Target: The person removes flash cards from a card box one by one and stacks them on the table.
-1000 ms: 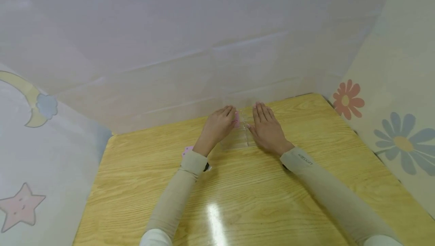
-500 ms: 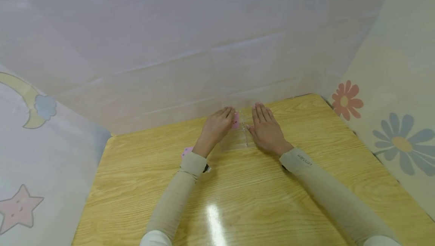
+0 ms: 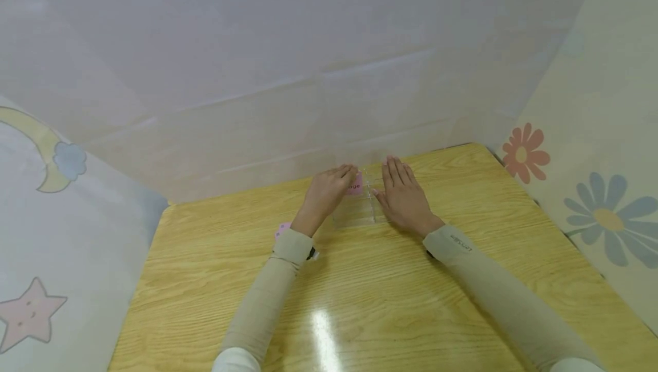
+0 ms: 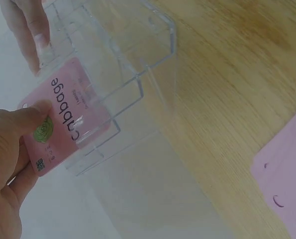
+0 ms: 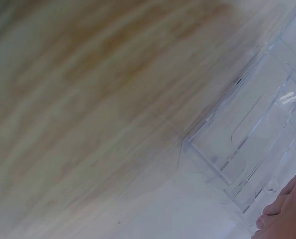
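Observation:
My left hand pinches a pink card between thumb and fingers at the back of a clear plastic stepped holder. The card is printed "cabbage" with a green cabbage picture. In the left wrist view its lower edge lies behind the clear wall of the holder's rear tier. My right hand is at the holder's right side, its fingers straight and together, thumb toward the holder. Fingertips of that hand show at the upper left of the left wrist view.
Another pink card lies on the wooden table, partly covered by the left wrist. A pale backdrop rises right behind the table's far edge. Printed side panels, one with a red flower, stand left and right.
My left hand has tipped the card, so part of its lettering now shows in the head view, and its fingertips have come slightly nearer. The right hand has stayed in place.

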### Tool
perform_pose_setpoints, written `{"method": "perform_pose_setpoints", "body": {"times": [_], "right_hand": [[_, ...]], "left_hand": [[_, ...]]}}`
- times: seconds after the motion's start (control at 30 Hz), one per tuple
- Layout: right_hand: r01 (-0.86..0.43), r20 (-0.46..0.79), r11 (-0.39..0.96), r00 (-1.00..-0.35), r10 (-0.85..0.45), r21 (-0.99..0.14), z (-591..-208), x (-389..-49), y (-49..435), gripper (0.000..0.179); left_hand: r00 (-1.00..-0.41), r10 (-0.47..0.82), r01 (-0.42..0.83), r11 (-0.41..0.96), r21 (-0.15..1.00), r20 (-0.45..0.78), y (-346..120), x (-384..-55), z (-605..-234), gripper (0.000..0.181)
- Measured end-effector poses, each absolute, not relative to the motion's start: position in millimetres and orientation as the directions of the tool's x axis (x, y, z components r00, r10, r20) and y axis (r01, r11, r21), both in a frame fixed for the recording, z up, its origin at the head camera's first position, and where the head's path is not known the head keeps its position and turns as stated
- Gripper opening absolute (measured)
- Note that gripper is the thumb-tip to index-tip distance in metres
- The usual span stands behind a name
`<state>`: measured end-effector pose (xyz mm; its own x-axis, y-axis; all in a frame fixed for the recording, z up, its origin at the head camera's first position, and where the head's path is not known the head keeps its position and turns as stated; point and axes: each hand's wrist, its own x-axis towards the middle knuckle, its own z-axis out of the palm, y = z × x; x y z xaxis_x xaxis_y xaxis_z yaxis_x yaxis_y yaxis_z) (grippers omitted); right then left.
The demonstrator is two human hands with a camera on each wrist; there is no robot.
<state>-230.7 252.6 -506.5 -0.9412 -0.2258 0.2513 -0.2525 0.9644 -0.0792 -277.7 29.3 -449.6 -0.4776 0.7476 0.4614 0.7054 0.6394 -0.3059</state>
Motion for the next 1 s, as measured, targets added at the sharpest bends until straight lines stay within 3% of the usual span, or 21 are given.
{"method": "perform_pose_setpoints", "body": {"times": [0.27,0.67,1.0], "right_hand": [[-0.252,0.26,0.965,-0.939,-0.225,-0.075,-505.7,-230.1,252.1,0.078],[-0.26,0.259,0.963,-0.937,-0.234,-0.069,-504.8,-228.7,252.4,0.078],[-0.262,0.277,0.963,-0.932,-0.234,-0.07,-503.1,-227.7,251.0,0.077]], "left_hand": [[-0.487,0.75,0.722,0.634,-0.277,0.447,30.8,-276.8,-442.5,0.028],[-0.643,0.72,0.703,0.69,-0.173,0.26,34.7,-278.7,-424.1,0.031],[-0.672,0.712,0.71,0.697,-0.096,0.204,35.1,-277.6,-414.1,0.028]]}}
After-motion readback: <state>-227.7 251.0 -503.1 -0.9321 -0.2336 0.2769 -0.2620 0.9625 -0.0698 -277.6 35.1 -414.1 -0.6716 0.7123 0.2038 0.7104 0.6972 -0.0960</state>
